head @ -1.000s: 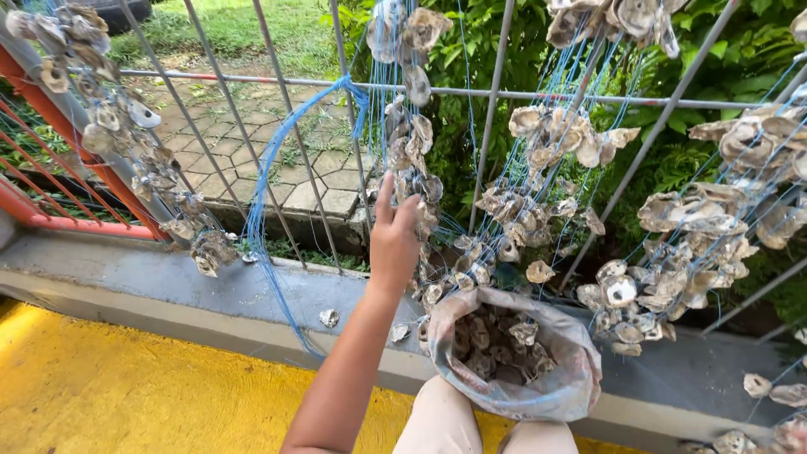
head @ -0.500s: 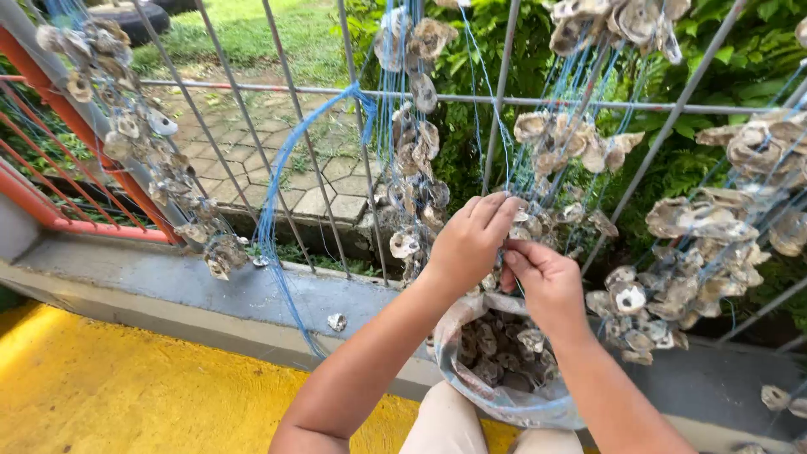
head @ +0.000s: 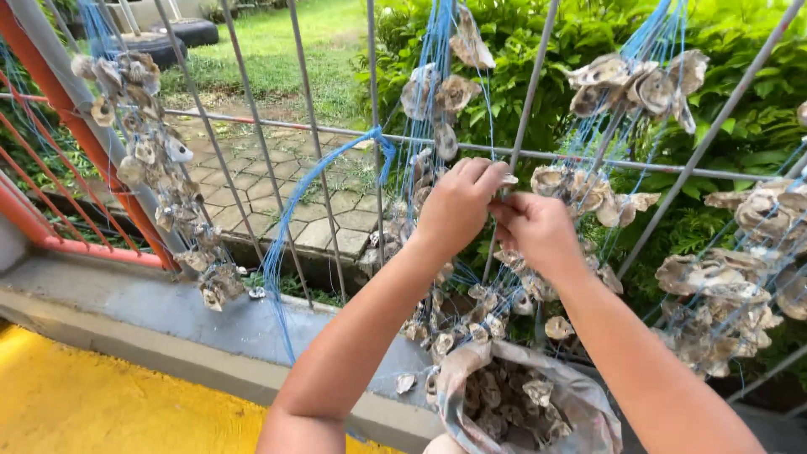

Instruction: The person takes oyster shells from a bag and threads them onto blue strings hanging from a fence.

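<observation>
An outdoor yard workspace is shown: strings of oyster shells point(head: 151, 160) are hung on blue lines from a metal railing point(head: 336, 134), backed by lawn point(head: 294, 42), paving and shrubs.

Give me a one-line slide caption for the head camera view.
Left hand and right hand meet at blue strings of oyster shells on a metal fence.

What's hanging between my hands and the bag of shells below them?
Head view: strings of shells on blue line hang between the left hand, right hand and the bag.
</observation>
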